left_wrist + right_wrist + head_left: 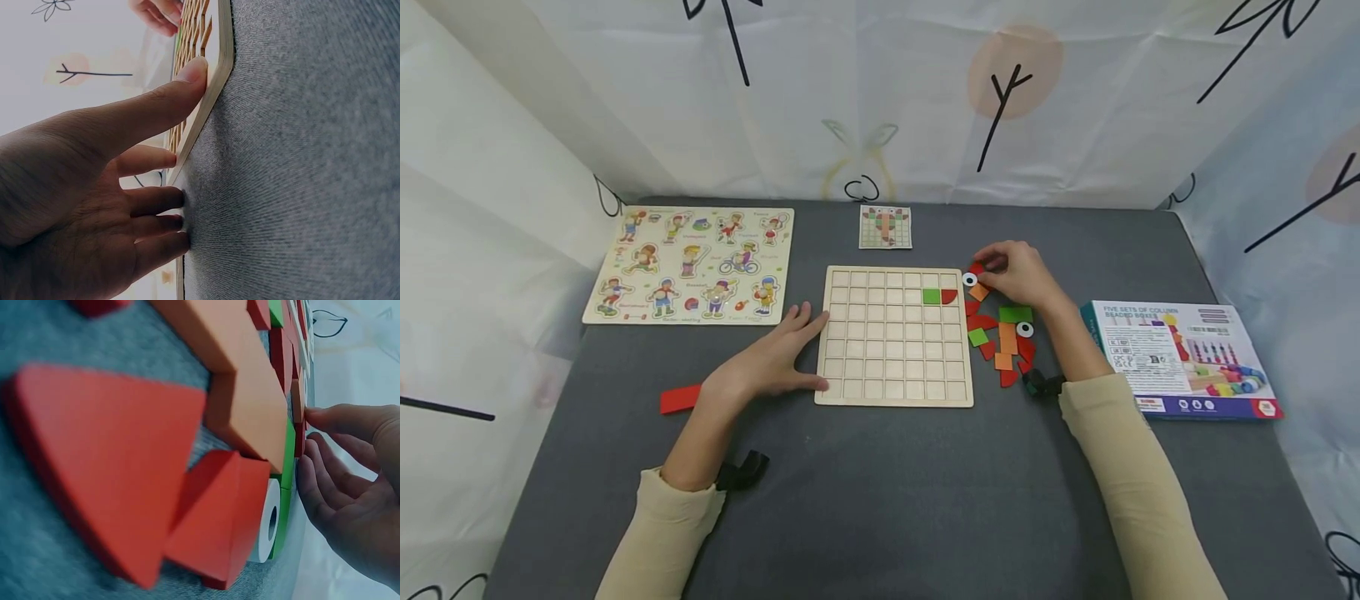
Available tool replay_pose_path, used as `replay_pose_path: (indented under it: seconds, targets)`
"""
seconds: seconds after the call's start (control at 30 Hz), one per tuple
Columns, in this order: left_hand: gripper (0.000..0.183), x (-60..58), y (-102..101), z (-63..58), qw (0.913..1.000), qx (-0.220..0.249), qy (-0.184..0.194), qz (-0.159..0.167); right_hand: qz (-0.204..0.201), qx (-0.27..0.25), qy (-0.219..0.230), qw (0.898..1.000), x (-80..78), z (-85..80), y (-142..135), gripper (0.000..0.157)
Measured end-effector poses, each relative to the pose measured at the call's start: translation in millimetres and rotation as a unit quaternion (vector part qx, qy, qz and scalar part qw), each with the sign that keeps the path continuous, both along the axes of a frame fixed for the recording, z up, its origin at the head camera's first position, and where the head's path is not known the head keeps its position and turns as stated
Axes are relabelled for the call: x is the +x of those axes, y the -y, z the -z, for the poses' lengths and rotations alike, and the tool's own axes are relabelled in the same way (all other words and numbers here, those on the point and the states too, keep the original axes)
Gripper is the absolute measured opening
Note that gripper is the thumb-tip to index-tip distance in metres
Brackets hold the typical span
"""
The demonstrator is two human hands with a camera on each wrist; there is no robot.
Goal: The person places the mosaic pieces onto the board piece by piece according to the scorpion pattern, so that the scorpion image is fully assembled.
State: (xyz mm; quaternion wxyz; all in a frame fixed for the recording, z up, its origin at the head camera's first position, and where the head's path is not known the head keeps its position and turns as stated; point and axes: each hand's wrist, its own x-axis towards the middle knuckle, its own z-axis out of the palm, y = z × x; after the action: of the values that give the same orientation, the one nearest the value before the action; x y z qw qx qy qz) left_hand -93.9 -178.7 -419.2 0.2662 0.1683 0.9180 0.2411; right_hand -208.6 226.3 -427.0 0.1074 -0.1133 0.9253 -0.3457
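My left hand (767, 358) rests at the left edge of a wooden grid board (895, 402), fingers spread, its thumb on the near left corner. On the board's upper right lie a green square (931, 297) and a red quarter-round piece (950, 297). Beyond the right edge, my right hand (1017, 271) pinches a red piece (976, 268) between thumb and fingertips. Close to those fingertips are a white ring with a dark centre (970, 280) and an orange piece (979, 292). More red, green and orange pieces, among them a large red one (112, 456), lie nearer the right wrist.
A small pattern card (885, 227) lies behind the board. At the back left is a picture puzzle board (688, 267) with figures. A red block (680, 399) sits by the left forearm. To the right lies a printed toy box (1183, 358). White curtains border the grey table (887, 500).
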Motion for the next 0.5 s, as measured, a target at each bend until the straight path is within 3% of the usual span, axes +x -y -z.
replay_pose_path:
  seconds: [0.5]
  targets:
    - [0.111, -0.8, 0, 0.0, 1.0000, -0.003, 0.004, -0.001, -0.010, 0.013, 0.008, 1.000, -13.5, 2.7, -5, 0.035]
